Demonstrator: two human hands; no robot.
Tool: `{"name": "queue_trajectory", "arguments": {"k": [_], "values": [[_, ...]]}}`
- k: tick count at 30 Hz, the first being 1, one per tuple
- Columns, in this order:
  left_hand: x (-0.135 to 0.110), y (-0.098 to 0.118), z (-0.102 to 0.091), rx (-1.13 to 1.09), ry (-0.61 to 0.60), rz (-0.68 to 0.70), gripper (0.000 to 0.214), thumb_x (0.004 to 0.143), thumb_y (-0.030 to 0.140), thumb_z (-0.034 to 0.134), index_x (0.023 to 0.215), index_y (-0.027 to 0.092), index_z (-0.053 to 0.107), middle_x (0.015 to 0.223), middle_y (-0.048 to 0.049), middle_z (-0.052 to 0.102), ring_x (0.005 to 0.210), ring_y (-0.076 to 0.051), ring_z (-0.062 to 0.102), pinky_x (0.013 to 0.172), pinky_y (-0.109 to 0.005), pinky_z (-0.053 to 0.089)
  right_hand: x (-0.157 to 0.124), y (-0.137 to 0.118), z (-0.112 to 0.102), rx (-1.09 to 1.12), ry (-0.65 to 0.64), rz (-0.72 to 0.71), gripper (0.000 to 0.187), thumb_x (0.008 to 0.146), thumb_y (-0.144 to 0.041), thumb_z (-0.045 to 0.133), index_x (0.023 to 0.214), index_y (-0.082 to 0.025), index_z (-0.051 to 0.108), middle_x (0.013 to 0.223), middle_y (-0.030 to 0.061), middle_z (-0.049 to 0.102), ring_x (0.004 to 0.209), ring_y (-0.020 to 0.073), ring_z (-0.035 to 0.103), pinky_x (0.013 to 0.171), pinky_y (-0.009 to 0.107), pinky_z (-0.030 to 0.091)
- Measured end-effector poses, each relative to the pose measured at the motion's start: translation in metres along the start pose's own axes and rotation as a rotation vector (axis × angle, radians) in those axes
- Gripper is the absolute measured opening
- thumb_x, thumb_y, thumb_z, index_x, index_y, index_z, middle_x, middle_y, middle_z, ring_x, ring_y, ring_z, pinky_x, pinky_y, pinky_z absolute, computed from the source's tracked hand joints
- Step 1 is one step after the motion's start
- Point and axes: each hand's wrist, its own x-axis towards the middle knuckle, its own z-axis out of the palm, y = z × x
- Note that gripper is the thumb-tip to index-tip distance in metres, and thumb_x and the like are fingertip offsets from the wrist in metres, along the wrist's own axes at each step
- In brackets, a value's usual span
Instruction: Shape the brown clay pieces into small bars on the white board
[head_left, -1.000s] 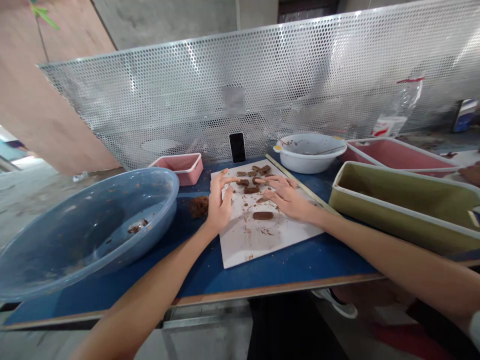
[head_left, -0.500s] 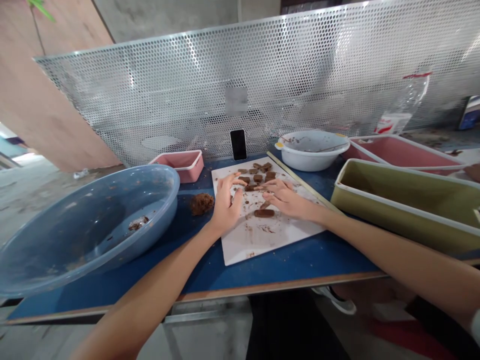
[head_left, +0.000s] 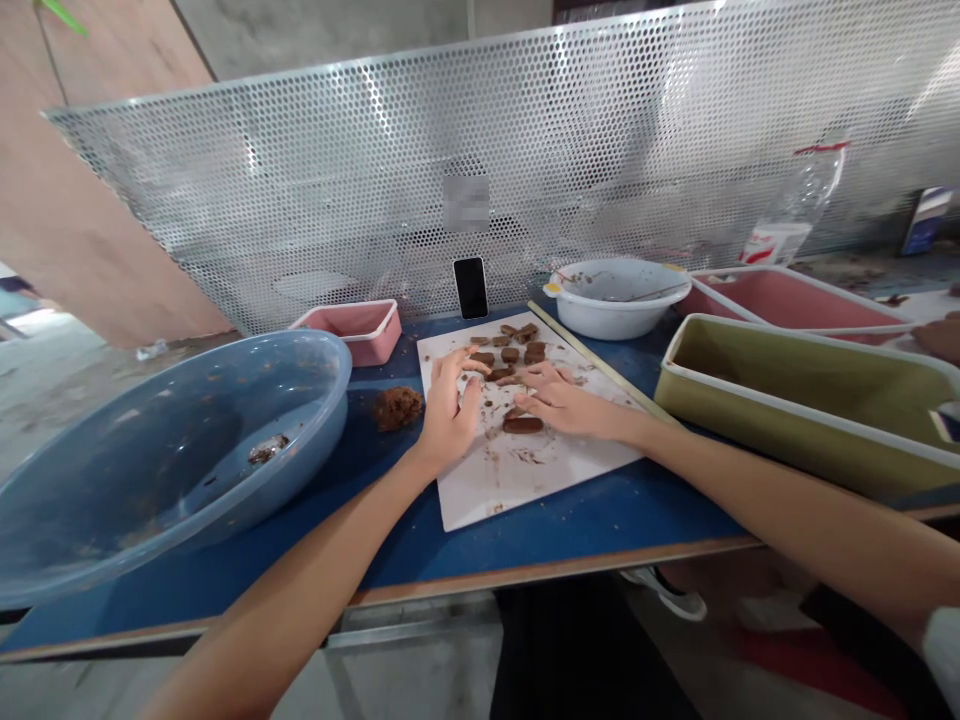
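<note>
Several small brown clay-like pieces (head_left: 510, 355) lie in rough rows on a white board (head_left: 480, 495), with crumbs and smears around them. My left hand (head_left: 451, 405) is over the board's left side, thumb apart and fingers stretched toward the pieces. From the right, my right hand (head_left: 561, 402) reaches in with fingers spread low over the board. Its fingertips are by a small brown bit, partly hidden beneath them. Just nearer to me lies a longer brown block (head_left: 523, 425). A rough brown lump (head_left: 398, 408) sits left of the board, beside my left hand.
A big blue basin (head_left: 300, 480) with brown residue stands left, a small pink tub (head_left: 375, 345) behind it. A phone (head_left: 471, 288) leans against the perforated metal screen (head_left: 337, 200). Right are a white basin (head_left: 615, 318), green trough (head_left: 787, 420), pink tray (head_left: 810, 300) and plastic bottle (head_left: 799, 205). Another person's hand (head_left: 937, 338) shows far right.
The whole view has shifted slightly. Both hands stay in nearly the same place over the board; my right fingers have shifted a little around the small bit beneath them.
</note>
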Motion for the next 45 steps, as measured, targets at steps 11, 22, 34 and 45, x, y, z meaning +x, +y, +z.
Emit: {"name": "queue_trajectory", "arguments": {"k": [11, 22, 34, 45], "values": [[0.000, 0.000, 0.001, 0.038, 0.003, 0.055, 0.037, 0.122, 0.047, 0.043, 0.146, 0.024, 0.059, 0.124, -0.0126, 0.079, 0.132, -0.031, 0.067, 0.118, -0.056, 0.051, 0.003, 0.007, 0.003, -0.020, 0.013, -0.014, 0.072, 0.118, -0.070, 0.030, 0.115, -0.024, 0.085, 0.138, 0.0176, 0.075, 0.145, 0.0385, 0.055, 0.125, 0.063, 0.042], [-0.001, -0.001, 0.000, -0.006, -0.041, 0.002, 0.040, 0.121, 0.050, 0.042, 0.148, 0.024, 0.058, 0.124, -0.0145, 0.078, 0.126, -0.032, 0.070, 0.115, -0.057, 0.054, -0.003, 0.015, -0.040, -0.113, -0.053, -0.108, 0.062, 0.118, -0.066, 0.038, 0.115, -0.032, 0.090, 0.154, 0.0109, 0.074, 0.152, 0.0416, 0.052, 0.127, 0.073, 0.032], [-0.002, 0.002, -0.001, 0.009, -0.034, 0.014, 0.039, 0.122, 0.047, 0.042, 0.148, 0.026, 0.061, 0.120, -0.0119, 0.078, 0.123, -0.030, 0.069, 0.115, -0.055, 0.053, -0.028, 0.021, -0.021, -0.417, -0.148, -0.420, 0.056, 0.117, -0.059, 0.051, 0.165, -0.033, 0.066, 0.179, 0.0150, 0.051, 0.162, 0.0438, 0.042, 0.127, 0.074, 0.039], [-0.002, 0.007, -0.001, 0.022, -0.064, -0.006, 0.036, 0.122, 0.044, 0.042, 0.140, 0.026, 0.066, 0.121, -0.0122, 0.078, 0.127, -0.030, 0.068, 0.114, -0.054, 0.055, -0.037, 0.015, -0.026, -0.343, -0.176, -0.383, 0.043, 0.118, -0.055, 0.052, 0.141, -0.040, 0.084, 0.177, 0.0057, 0.056, 0.163, 0.0453, 0.042, 0.122, 0.074, 0.040]]}}
